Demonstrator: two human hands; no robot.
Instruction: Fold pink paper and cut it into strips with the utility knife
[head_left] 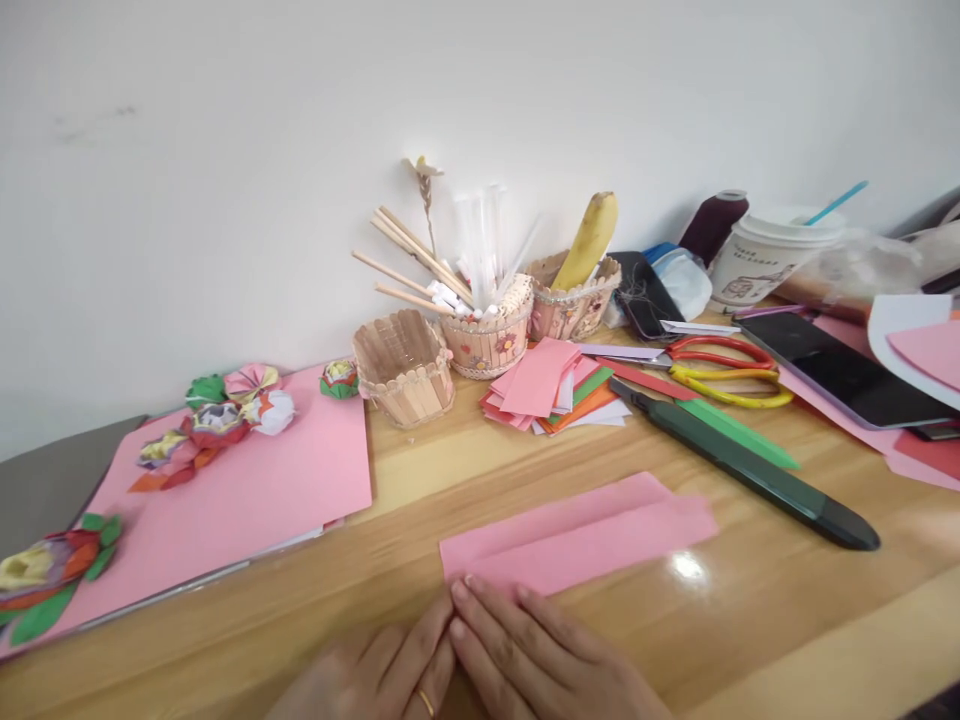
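A pink paper strip (577, 540), folded lengthwise with its layers slightly offset, lies slanted on the wooden table. My right hand (544, 650) rests flat on the strip's near left end, its fingers stretched out and pressing down. Close against it, my left hand (401, 665), with a gold ring on one finger, has its fingers closed together at the strip's near left corner. The fingertips of both hands meet there and cover that corner, so the left hand's exact grip is partly hidden.
Right of the strip lie a dark green utility knife (750, 470), scissors (720, 370) and a phone (847, 365). Behind are coloured paper pieces (544, 380), a small wooden basket (405, 375) and a lidded cup (772, 255). Paper flowers (217, 420) sit on pink sheets (300, 480) at left.
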